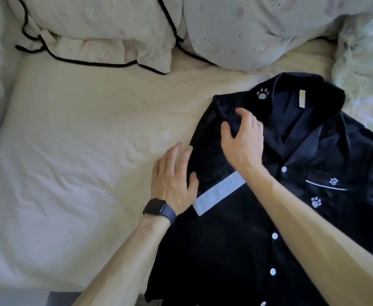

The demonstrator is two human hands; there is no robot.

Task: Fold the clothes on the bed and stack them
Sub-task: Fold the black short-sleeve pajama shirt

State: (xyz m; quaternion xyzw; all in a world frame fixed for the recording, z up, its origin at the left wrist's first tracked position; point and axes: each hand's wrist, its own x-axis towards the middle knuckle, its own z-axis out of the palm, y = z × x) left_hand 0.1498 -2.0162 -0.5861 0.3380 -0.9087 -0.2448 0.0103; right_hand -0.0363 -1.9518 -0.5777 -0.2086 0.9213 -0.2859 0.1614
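1. The only garment in view is 1 dark navy pajama shirt [236, 239]. It lies front up and buttoned on the cream bed sheet [82, 151], toward the person's right, with its collar pointing at the 2 pillows [106, 29].
2. Done so far: the side of the shirt on the person's left is turned in over the front. Its sleeve lies slantwise across the chest, and the pale blue cuff [219, 193] shows on top.
3. The left hand [172, 173], with a dark smartwatch [158, 207] on its wrist, rests flat along that folded edge. Its fingers are nearly straight and grip nothing.
4. The right hand [245, 138] is arched over the folded shoulder just beside the collar, with thumb and fingers curved down onto the cloth. I cannot tell whether they pinch the fabric or only press it.
5. Left to do on this shirt: the other sleeve [368, 184] lies spread out on the person's right, beyond the chest pocket [326, 184]. The body has not yet been folded up lengthwise.
6. No stack of folded clothes shows anywhere (nor any other garment waiting), so I judge the task to be early, about 1 fold into this shirt.
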